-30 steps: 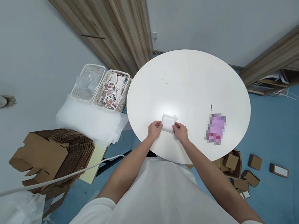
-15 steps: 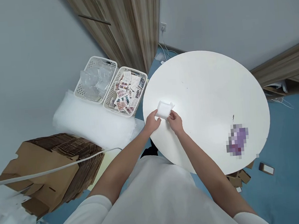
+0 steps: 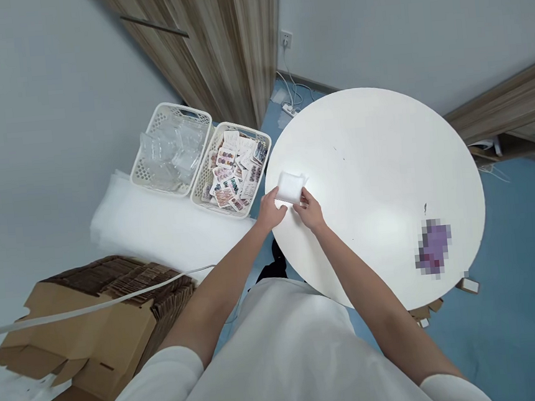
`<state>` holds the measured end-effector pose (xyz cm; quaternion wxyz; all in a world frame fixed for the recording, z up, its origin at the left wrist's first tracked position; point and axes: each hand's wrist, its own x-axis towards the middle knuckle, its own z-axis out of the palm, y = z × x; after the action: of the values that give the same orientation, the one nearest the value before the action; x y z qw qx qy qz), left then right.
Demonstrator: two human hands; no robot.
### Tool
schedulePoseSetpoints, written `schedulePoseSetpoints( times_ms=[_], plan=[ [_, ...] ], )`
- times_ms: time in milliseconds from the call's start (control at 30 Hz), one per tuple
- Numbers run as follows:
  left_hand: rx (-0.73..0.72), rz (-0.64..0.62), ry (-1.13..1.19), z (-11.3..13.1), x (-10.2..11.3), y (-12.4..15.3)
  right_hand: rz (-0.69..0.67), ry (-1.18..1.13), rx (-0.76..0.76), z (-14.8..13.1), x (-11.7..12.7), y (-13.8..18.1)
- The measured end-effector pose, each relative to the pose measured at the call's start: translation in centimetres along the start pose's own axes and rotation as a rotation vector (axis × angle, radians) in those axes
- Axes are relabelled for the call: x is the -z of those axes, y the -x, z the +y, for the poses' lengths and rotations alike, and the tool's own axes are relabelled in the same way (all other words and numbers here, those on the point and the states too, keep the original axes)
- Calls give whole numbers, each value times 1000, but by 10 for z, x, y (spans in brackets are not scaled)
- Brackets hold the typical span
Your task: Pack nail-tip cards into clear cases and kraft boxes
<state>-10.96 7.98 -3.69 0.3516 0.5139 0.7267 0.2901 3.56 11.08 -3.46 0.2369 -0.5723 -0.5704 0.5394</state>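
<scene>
A small white wrapped packet (image 3: 290, 187) is held between my two hands over the near left part of the round white table (image 3: 371, 154). My left hand (image 3: 271, 211) grips its left side, fingers at the edge and thumb in front. On the opposite side, my right hand (image 3: 309, 209) pinches the near right corner. A loose flap of white wrap sticks out at the packet's upper right. What lies inside the wrap is hidden.
Left of the table stand a basket (image 3: 196, 202) of printed cards with small coloured pieces and a basket (image 3: 136, 174) of clear plastic. Nearby are white foam sheets (image 3: 157, 219), flattened cardboard boxes (image 3: 86, 322) and a cable (image 3: 117, 299). A blurred purple item (image 3: 434, 247) lies on the table.
The camera view has shifted slightly. Both hands still hold the packet, which now appears a little higher in view and tilted slightly differently.
</scene>
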Motion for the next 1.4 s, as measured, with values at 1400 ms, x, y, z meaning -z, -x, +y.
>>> schedulePoseSetpoints(
  times_ms=[1400],
  plan=[
    [119,74,147,-4,-5,14,42,34,-228,5,19,56]
  ],
)
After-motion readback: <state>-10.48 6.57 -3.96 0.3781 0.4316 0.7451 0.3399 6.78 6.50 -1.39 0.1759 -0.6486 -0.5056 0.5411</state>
